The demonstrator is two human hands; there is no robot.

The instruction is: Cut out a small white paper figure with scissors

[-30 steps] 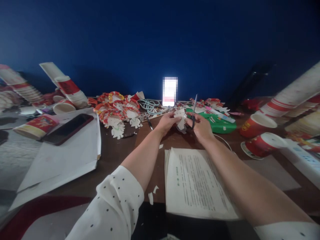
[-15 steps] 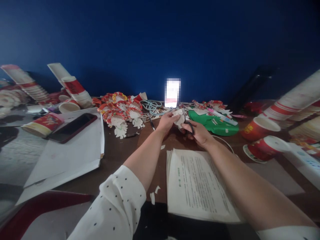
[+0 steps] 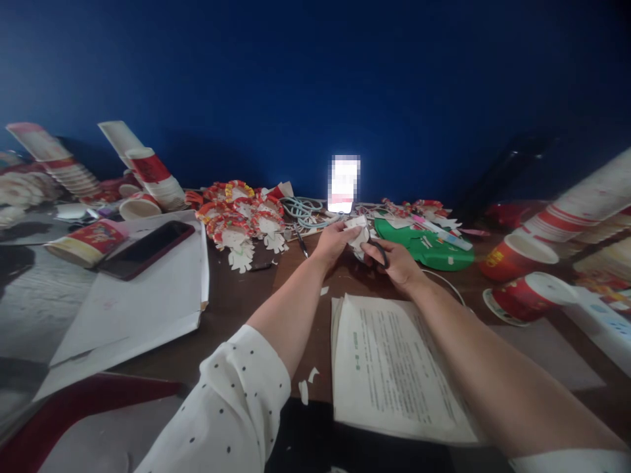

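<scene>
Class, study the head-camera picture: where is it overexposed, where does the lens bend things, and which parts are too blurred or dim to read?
Head view: the phone screen is blown out and pixelated; the cup stacks at the right edge lean and smear from wide-angle distortion; the left hand and right hand with the scissors and paper cutout sit dim and soft; the blue wall darkens toward the corners.

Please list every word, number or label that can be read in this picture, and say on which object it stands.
None can be read.
Printed sheets: lines of text, a green heading, too small.
Red paper cup: yellow marking, blurred.
Lit phone screen: blurred out.
Left hand holds a paper cutout: no print visible.
</scene>
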